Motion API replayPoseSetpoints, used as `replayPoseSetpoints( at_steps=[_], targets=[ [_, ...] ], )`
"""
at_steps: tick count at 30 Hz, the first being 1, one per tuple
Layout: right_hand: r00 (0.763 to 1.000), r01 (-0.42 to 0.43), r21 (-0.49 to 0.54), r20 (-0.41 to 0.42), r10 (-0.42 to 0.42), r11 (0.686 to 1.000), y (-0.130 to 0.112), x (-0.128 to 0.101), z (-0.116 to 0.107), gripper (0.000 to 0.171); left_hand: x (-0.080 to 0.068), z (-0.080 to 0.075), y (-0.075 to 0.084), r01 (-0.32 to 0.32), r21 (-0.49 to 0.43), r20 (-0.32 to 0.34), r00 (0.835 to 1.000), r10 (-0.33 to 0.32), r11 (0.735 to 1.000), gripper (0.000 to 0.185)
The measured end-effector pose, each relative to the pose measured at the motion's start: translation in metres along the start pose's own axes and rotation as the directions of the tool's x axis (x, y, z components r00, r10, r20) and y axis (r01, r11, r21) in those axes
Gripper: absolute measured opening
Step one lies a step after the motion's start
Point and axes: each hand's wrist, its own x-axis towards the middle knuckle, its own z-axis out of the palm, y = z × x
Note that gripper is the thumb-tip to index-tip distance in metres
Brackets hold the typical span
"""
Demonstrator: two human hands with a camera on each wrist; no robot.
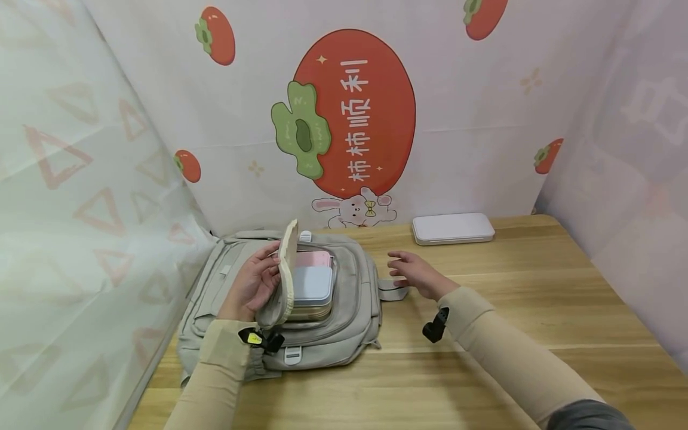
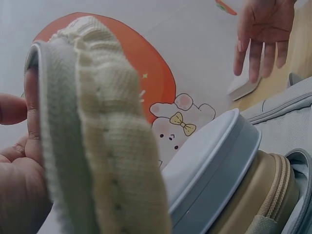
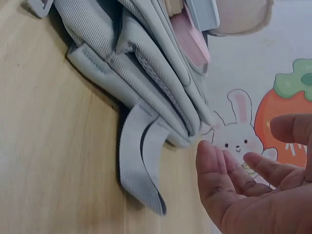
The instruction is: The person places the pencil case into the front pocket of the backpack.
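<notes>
A grey backpack point(image 1: 352, 280) lies on the table with its front pocket unzipped. My left hand point(image 1: 251, 282) is at the outer side of the raised pocket flap point(image 1: 288, 269), fingers touching it; no fingertip shows on its inner side. Inside the pocket sit a light-blue case point(image 1: 313, 283), a pink case point(image 1: 314, 258) behind it, and a tan zippered case point(image 2: 263, 187) beside the blue one. My right hand point(image 1: 416, 273) hovers right of the backpack, fingers spread and loosely bent, holding nothing. Close to it is the backpack's grey webbing loop point(image 3: 134, 161).
A white rectangular case point(image 1: 453, 229) lies at the back of the wooden table point(image 1: 510, 298). Behind hangs a white cloth point(image 1: 457, 161) printed with persimmons and a rabbit. Another patterned cloth point(image 1: 70, 239) borders the left side.
</notes>
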Motion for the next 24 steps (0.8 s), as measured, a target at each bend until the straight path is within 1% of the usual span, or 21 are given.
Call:
replayPoseSetpoints(
  at_steps=[5,10,13,16,21,24],
  targets=[
    [0.999,0.002,-0.041,-0.033,-0.004,0.999,-0.001,0.0,-0.015,0.055,0.0,-0.002,0.0,-0.001,0.0,-0.004,1.0,0.001,1.0,0.049],
    [0.997,-0.004,-0.087,-0.075,-0.003,0.996,0.001,-0.002,-0.034,0.057,-0.001,-0.004,-0.001,-0.009,-0.017,0.017,1.0,0.009,1.0,0.05],
    [0.995,-0.02,-0.096,-0.102,0.01,0.995,0.001,-0.003,-0.046,0.057,-0.002,-0.005,-0.001,-0.017,-0.024,0.034,0.999,0.018,1.0,0.049],
    [0.993,-0.023,-0.116,-0.122,0.009,0.993,-0.001,-0.004,-0.058,0.057,-0.002,-0.005,-0.001,-0.017,-0.021,0.036,0.999,0.018,1.0,0.048],
    [0.989,-0.012,-0.161,-0.147,-0.012,0.987,-0.002,-0.004,-0.074,0.058,-0.002,-0.004,-0.003,-0.004,0.008,-0.006,1.0,0.004,1.0,0.048],
    [0.985,-0.019,-0.191,-0.169,-0.014,0.981,0.0,-0.003,-0.083,0.058,-0.001,-0.003,-0.004,0.009,0.025,-0.025,1.0,-0.008,1.0,0.047]
  ],
)
